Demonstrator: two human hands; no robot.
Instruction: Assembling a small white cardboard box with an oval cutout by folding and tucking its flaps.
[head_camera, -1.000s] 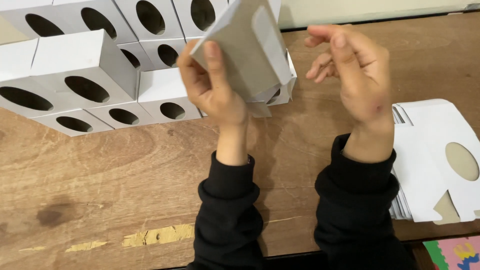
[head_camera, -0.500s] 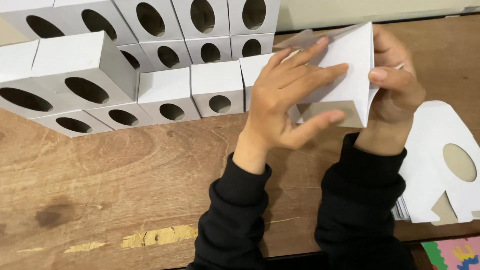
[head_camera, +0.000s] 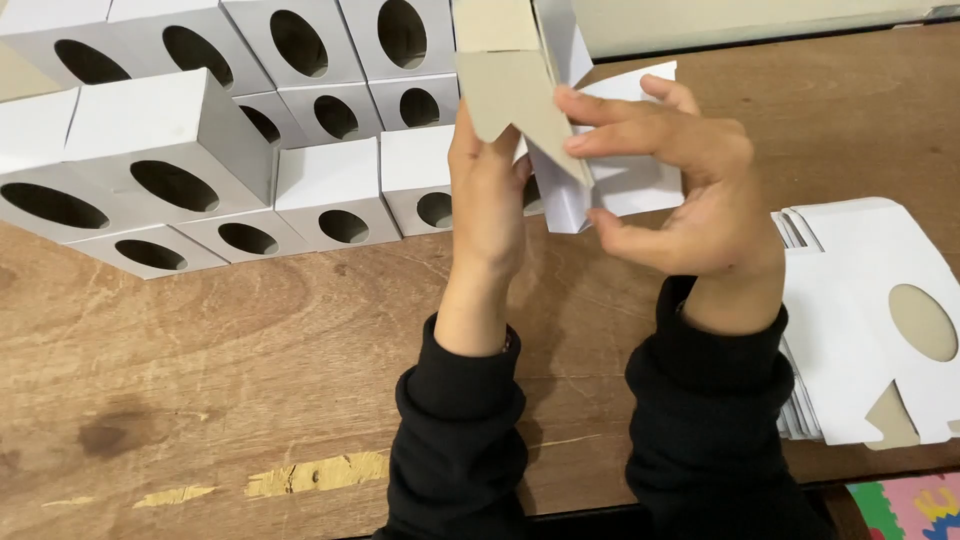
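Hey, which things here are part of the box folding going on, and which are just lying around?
In use:
- half-folded carton, held by left hand and right hand
- stack of flat blanks
- finished white boxes

Lying about:
- wooden table
- coloured foam mat

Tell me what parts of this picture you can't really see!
- Head view: the left hand shows only its back, so its palm and grip on the half-folded box stay hidden.
- The box's top is cut off by the upper edge.
- The right hand covers part of its white side.
- The stack of flat box blanks runs off the right edge.
- The back row of folded boxes is cropped at the top.
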